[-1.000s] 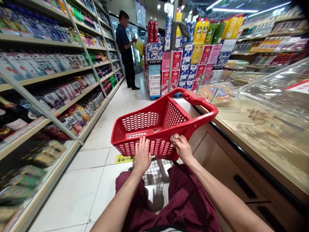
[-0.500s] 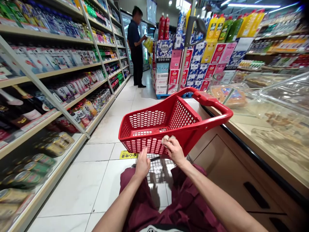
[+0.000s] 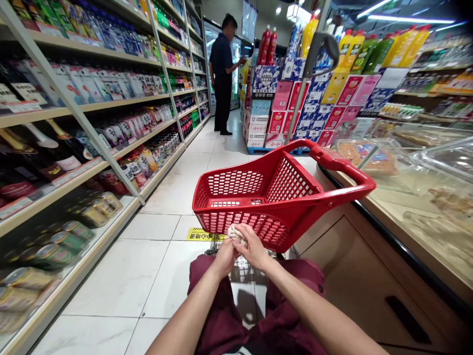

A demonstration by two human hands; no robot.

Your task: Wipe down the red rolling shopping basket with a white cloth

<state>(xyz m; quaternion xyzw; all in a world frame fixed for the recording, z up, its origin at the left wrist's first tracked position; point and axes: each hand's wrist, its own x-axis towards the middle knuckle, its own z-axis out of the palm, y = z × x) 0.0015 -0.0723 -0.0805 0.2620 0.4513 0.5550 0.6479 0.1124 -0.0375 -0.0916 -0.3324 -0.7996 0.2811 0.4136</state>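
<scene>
A crumpled off-white cloth [image 3: 236, 232] is bunched between my two hands, in front of the near side of a red shopping cart [image 3: 295, 197]. My right hand [image 3: 254, 246] grips the cloth from the right, fingers curled over it. My left hand [image 3: 225, 257] meets it from the lower left with its fingers closed against the cloth; its fingertips are partly hidden. The cart's basket has perforated walls and stands sideways before my knees, its handle [image 3: 347, 172] pointing right. No goods show inside the basket.
Shelves [image 3: 84, 170] of bottles and cans line the left. At right stands a wooden counter [image 3: 351, 276] with clear covers. Stacked drink cartons [image 3: 277, 118] and a grey pole [image 3: 305, 88] rise behind the cart. A person [image 3: 221, 74] stands farther down the aisle. A yellow floor sign [image 3: 197, 234] lies beneath the cart.
My right hand has moved left with the cloth, away from the basket's side. My left hand has closed and come together with it. The view has shifted slightly left.
</scene>
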